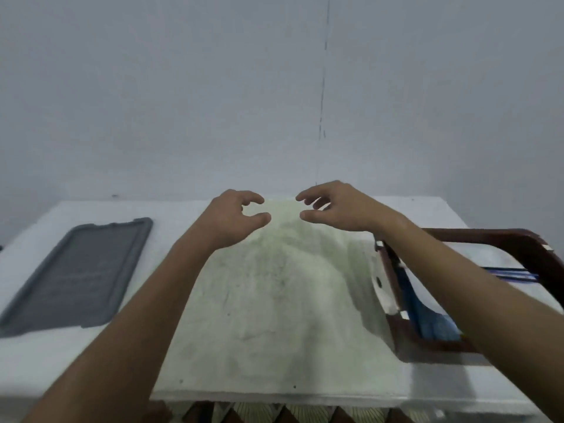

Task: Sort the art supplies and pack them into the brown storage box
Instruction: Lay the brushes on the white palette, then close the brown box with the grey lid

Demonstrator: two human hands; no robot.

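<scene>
— Forearms reach out; left hand (235, 215) and right hand (332, 209) hover loosely curled, holding nothing.
— And the brown storage box (406, 337)?
— Right of the right hand, nearer to it, long axis running away.

The right forearm (457, 279) hides part of the brown storage box (406, 331), which the right edge cuts off; its blue contents (433, 322) are too blurred to identify.

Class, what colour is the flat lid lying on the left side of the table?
Grey; the lid shows best in the head view.
</scene>
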